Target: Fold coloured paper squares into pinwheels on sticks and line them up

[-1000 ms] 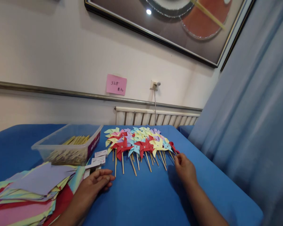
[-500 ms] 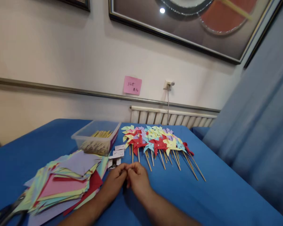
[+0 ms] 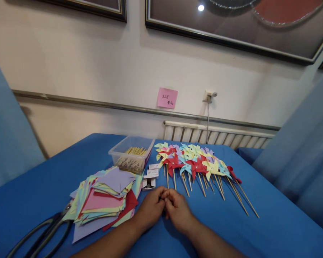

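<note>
My left hand (image 3: pixel 152 208) and my right hand (image 3: pixel 177 209) rest together on the blue tablecloth, fingertips meeting and fingers curled in. No object shows in either hand; some of the fingers are hidden. Just beyond the left hand stand small white boxes (image 3: pixel 150 182), the nearest one open with something dark inside. A pile of coloured paper squares (image 3: pixel 104 204) lies to the left, a few of them cut at the corners. Beyond my right hand spread several finished paper pinwheels (image 3: pixel 196 166) on wooden sticks, in red, yellow, blue and purple.
Large black-handled scissors (image 3: pixel 50 229) lie left of the paper, blades partly under it. A clear plastic bin (image 3: pixel 115 154) holding wooden sticks (image 3: pixel 136 151) stands behind the pile. A radiator (image 3: pixel 190 132) and a metal rail (image 3: pixel 110 106) run along the wall, with blue curtains (image 3: pixel 298 143) at the side.
My view has turned left, so everything sits farther right in the picture and more of the scissors shows. Both hands stay joined at about the same place on the table.
</note>
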Demonstrator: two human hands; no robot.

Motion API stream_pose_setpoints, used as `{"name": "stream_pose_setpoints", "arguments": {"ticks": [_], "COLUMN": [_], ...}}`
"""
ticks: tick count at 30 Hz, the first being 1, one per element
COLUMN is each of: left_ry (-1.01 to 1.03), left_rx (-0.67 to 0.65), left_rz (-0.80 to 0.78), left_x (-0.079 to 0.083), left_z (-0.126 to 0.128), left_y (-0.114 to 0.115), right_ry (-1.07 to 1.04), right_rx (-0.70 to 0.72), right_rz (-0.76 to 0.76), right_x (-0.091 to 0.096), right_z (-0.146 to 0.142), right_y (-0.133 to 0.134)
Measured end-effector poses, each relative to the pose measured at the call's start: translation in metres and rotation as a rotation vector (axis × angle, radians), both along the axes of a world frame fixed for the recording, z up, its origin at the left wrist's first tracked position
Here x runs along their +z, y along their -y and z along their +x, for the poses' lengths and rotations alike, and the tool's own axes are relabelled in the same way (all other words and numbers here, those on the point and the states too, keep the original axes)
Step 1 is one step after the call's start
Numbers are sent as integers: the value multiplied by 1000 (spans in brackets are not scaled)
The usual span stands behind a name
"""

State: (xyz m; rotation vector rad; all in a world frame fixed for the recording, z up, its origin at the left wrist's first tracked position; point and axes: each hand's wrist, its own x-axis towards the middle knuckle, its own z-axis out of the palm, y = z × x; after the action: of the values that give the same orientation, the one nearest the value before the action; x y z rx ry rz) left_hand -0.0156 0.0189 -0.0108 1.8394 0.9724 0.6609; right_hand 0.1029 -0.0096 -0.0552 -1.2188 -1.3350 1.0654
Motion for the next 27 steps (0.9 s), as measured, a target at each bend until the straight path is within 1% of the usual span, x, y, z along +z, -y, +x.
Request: {"name": "stream_pose_setpoints", "arguments": {"ticks": [3, 6, 10, 13, 14, 17, 19, 20, 21, 23, 25, 27], "left_ry": [-48, -92, -215, -311, -335, -385, -457, -501, -552, -656, -703, -705], "left_rx": [11, 7, -9, 10, 44, 214, 312, 361, 378, 393, 416, 390], "left_rz": [68, 91, 190, 318, 368, 540, 618, 639, 644, 599, 533, 484], "left_x": [0, 2, 10, 26, 34, 58, 67, 69, 68, 63, 57, 53], "left_z": [-1, -2, -5, -12, -17, -40, -60, -71, -82, -100, -112, -116], "left_y": [-1, 0, 4, 5, 4, -4, -14, -19, -24, -33, -38, -40], "right_ry": [-5, 8, -13, -41, -43, -15, 28, 58, 100, 216, 352, 482], "right_rx": [8, 8, 47, 62, 61, 52, 55, 56, 50, 23, -7, -25], "right_rz": [-1, -14, -15, -25, -34, -58, -60, -58, -51, -19, 34, 90], "right_x": [-1, 0, 2, 3, 4, 5, 5, 6, 7, 11, 17, 22], "right_z": [0, 2, 3, 2, 2, 1, 0, -1, -1, -3, -5, -8], "right_y": [0, 0, 0, 1, 1, 3, 5, 6, 7, 11, 15, 19]}}
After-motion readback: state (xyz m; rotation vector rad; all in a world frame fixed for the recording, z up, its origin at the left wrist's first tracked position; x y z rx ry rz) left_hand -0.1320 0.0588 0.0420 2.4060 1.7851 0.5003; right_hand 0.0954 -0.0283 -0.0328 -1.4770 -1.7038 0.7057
